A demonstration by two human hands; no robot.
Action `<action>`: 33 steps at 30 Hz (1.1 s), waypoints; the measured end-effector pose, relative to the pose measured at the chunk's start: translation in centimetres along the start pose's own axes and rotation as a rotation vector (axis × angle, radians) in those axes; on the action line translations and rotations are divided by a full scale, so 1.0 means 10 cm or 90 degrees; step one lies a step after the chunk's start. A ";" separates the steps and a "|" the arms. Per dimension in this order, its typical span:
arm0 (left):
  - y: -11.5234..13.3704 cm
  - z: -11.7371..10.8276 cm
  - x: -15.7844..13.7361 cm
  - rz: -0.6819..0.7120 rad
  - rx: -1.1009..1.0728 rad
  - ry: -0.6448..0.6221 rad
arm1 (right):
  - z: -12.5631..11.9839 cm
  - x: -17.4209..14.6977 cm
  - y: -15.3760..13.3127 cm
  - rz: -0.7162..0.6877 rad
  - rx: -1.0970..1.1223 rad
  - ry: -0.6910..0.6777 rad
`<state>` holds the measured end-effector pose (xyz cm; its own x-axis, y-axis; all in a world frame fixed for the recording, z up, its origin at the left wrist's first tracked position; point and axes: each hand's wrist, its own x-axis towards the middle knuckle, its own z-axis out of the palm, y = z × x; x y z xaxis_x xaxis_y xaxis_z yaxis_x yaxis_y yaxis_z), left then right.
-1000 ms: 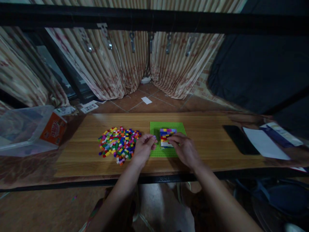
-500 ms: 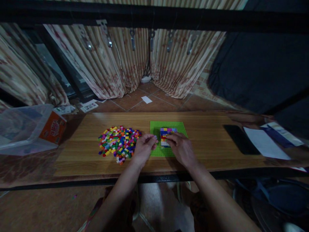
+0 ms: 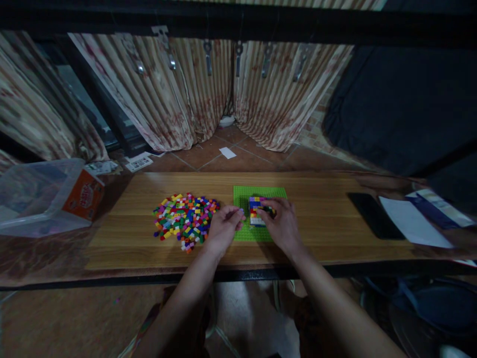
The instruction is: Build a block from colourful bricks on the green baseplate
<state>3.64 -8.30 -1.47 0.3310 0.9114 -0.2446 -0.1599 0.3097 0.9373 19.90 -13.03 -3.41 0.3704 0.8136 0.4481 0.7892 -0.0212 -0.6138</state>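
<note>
A bright green studded baseplate (image 3: 242, 233) lies on the wooden board, bearing a small block of stacked toy bricks (image 3: 254, 204) in blue, purple, red, yellow and white rows. Over the right part of this block is my right hand (image 3: 281, 221), its thumb and forefinger curved and apart, hiding much of it; fingertip contact is hard to judge. My left hand (image 3: 223, 228) hovers at the baseplate's left edge, thumb and forefinger pinched on a small pale brick (image 3: 241, 211), mostly covered. Just left of that hand spreads a pile of loose, many-coloured bricks (image 3: 184, 219).
The wooden board (image 3: 126, 223) rests on a table. At the left stands a clear plastic box (image 3: 40, 199) with an orange label. A black phone-like slab (image 3: 374, 215) and a white paper sheet (image 3: 415, 221) lie at the right. Curtains (image 3: 194, 99) hang behind.
My right thumb and forefinger have parted, and the hand has lifted slightly, exposing more of the block's middle. My left hand keeps its pinch. The whole view has shifted a little.
</note>
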 end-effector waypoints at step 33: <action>0.00 0.08 -0.04 0.035 0.000 -0.083 | -0.07 -0.10 -0.42 -0.041 0.140 -0.050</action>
<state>4.30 -8.86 -1.16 0.4399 0.8838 -0.1591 -0.1808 0.2608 0.9483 16.55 -14.17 -0.88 0.2768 0.8518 0.4448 0.6810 0.1527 -0.7162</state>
